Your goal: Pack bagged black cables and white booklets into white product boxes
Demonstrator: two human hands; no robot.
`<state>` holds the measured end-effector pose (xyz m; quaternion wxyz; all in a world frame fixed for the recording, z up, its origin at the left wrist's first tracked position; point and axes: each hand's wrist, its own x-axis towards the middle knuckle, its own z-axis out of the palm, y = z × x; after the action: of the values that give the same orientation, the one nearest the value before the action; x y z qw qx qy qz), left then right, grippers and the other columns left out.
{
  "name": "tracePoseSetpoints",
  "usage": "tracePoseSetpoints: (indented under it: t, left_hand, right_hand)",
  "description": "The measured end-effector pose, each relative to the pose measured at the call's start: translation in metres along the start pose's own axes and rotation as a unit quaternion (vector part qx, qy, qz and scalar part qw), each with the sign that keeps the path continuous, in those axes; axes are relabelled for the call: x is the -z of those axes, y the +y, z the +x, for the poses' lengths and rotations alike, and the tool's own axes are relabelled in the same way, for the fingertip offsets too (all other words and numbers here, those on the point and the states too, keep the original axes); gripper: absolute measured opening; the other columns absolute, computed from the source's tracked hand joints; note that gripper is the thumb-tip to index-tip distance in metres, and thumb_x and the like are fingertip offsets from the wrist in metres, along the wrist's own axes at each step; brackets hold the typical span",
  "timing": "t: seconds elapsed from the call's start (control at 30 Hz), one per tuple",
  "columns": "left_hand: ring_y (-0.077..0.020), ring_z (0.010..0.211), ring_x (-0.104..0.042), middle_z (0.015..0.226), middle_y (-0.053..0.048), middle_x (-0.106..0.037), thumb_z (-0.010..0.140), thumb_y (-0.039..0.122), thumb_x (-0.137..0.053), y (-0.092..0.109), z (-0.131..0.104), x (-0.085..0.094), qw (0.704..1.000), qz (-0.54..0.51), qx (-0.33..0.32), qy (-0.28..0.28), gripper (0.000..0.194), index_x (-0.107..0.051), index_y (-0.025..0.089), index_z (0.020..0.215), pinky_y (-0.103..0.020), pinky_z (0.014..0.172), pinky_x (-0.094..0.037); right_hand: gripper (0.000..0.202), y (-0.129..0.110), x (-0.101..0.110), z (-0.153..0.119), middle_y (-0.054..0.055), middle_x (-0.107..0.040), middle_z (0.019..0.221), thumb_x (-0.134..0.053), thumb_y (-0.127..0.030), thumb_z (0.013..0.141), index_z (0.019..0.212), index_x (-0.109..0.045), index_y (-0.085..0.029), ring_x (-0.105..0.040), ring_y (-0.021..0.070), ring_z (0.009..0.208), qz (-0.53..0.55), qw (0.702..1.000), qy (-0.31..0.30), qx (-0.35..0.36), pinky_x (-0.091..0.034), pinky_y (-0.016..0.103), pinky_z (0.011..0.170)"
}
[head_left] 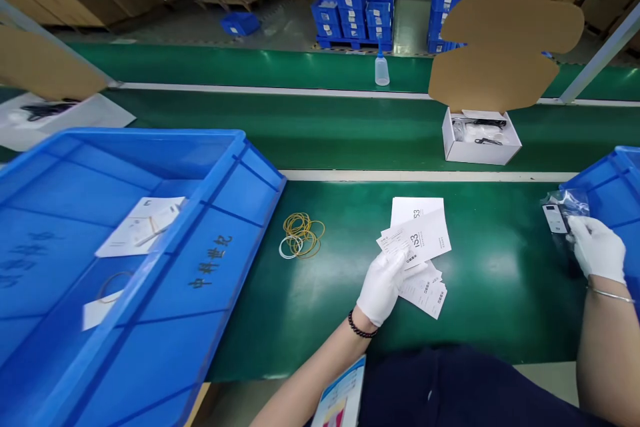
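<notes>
My left hand (383,288), in a white glove, pinches a white printed booklet (433,233) together with a smaller paper card (395,240). Beneath them on the green bench lie another white booklet (417,209) and several loose printed cards (429,297). Far to the right, my gloved right hand (598,250) is closed on a clear plastic bag (575,202) beside the right blue bin (613,180). A small white rectangular item with a dark end (554,219) shows at the bag; whether it is inside is unclear.
Rubber bands (303,235) lie left of the papers. A large blue bin (225,267) with papers inside stands at left. Beyond the bench edge, an open white box (480,147) holds bagged parts and cables on the green conveyor (350,133). A squeeze bottle (381,71) stands farther back.
</notes>
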<state>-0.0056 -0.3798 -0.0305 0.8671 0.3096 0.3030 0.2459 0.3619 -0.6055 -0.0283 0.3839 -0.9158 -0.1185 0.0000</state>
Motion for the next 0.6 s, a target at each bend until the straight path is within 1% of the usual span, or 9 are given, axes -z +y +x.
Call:
tracePoseSetpoints:
  t: [0.1,0.17,0.2,0.23,0.33,0.37,0.47,0.53,0.6]
  left_hand:
    - [-0.0338,0.121,-0.064,0.138,-0.016,-0.063,0.083,0.031,-0.078,0.002,0.002,0.005,1.000,-0.001,-0.015,0.022,0.043,-0.068,0.015,0.123,-0.051,0.100,-0.059]
    - [-0.0339,0.121,-0.065,0.138,-0.016,-0.063,0.084,0.031,-0.078,0.003,0.003,0.006,1.000,-0.002,-0.017,0.026,0.042,-0.069,0.015,0.122,-0.050,0.098,-0.060]
    - [-0.0336,0.120,-0.065,0.138,-0.016,-0.063,0.084,0.031,-0.078,0.004,0.003,0.006,1.000,-0.002,-0.017,0.026,0.042,-0.069,0.015,0.121,-0.050,0.097,-0.060]
    - [-0.0332,0.119,-0.066,0.137,-0.016,-0.064,0.084,0.032,-0.077,0.004,0.003,0.006,1.000,-0.001,-0.016,0.025,0.042,-0.069,0.015,0.121,-0.049,0.096,-0.060]
    - [-0.0324,0.116,-0.067,0.135,-0.016,-0.065,0.084,0.032,-0.077,0.007,0.001,0.006,1.000,0.001,-0.004,0.027,0.043,-0.068,0.015,0.123,-0.048,0.095,-0.061]
    - [-0.0325,0.117,-0.067,0.136,-0.017,-0.064,0.085,0.031,-0.076,0.007,0.001,0.007,1.000,0.002,0.001,0.026,0.043,-0.067,0.015,0.124,-0.048,0.095,-0.061]
    - [-0.0333,0.121,-0.065,0.139,-0.016,-0.063,0.085,0.030,-0.076,0.008,0.000,0.008,1.000,-0.001,0.000,0.016,0.044,-0.066,0.016,0.127,-0.048,0.095,-0.061]
    - [-0.0329,0.123,-0.064,0.139,-0.014,-0.063,0.085,0.028,-0.076,0.008,0.000,0.008,1.000,-0.003,-0.006,0.011,0.044,-0.066,0.018,0.127,-0.047,0.093,-0.062]
    - [-0.0321,0.122,-0.065,0.137,-0.014,-0.064,0.085,0.028,-0.076,0.007,0.001,0.006,1.000,-0.001,-0.006,0.014,0.043,-0.066,0.018,0.126,-0.045,0.092,-0.063]
  right_hand:
    - [0.025,-0.023,-0.017,-0.024,-0.001,-0.055,0.070,-0.048,-0.031,0.092,0.073,-0.064,-0.024,-0.050,0.0172,0.065,0.191,0.978,-0.055,0.055,-0.048,0.028,0.063]
    - [0.027,-0.039,-0.029,-0.041,-0.006,-0.043,0.059,-0.044,-0.030,0.094,0.070,-0.056,-0.026,-0.039,0.0131,0.048,0.343,0.930,-0.115,0.058,-0.043,0.021,0.048]
    - [0.024,-0.045,-0.035,-0.049,-0.009,-0.039,0.056,-0.048,-0.031,0.094,0.071,-0.054,-0.026,-0.033,0.0109,0.043,0.446,0.881,-0.153,0.039,-0.039,0.018,0.042]
    - [0.020,-0.051,-0.040,-0.057,-0.010,-0.037,0.056,-0.056,-0.032,0.094,0.075,-0.054,-0.025,-0.029,0.0083,0.039,0.559,0.806,-0.197,0.009,-0.036,0.015,0.038]
    - [0.018,-0.063,-0.056,-0.074,-0.012,-0.045,0.059,-0.071,-0.034,0.090,0.089,-0.059,-0.021,-0.033,0.0015,0.033,0.801,0.485,-0.342,-0.076,-0.028,0.009,0.031]
    - [0.018,-0.065,-0.061,-0.078,-0.011,-0.047,0.060,-0.070,-0.035,0.092,0.092,-0.060,-0.020,-0.038,0.0012,0.033,0.824,0.416,-0.377,-0.083,-0.027,0.008,0.030]
    - [0.014,-0.068,-0.071,-0.086,-0.011,-0.047,0.056,-0.059,-0.032,0.099,0.097,-0.063,-0.018,-0.045,0.0026,0.034,0.847,0.301,-0.434,-0.061,-0.024,0.008,0.028]
    - [0.010,-0.070,-0.074,-0.091,-0.012,-0.045,0.053,-0.057,-0.025,0.099,0.098,-0.065,-0.019,-0.047,0.0028,0.033,0.857,0.257,-0.443,-0.054,-0.023,0.007,0.028]
    - [0.006,-0.074,-0.075,-0.096,-0.014,-0.044,0.048,-0.060,-0.019,0.097,0.095,-0.066,-0.020,-0.046,0.0024,0.030,0.867,0.244,-0.430,-0.065,-0.024,0.004,0.028]
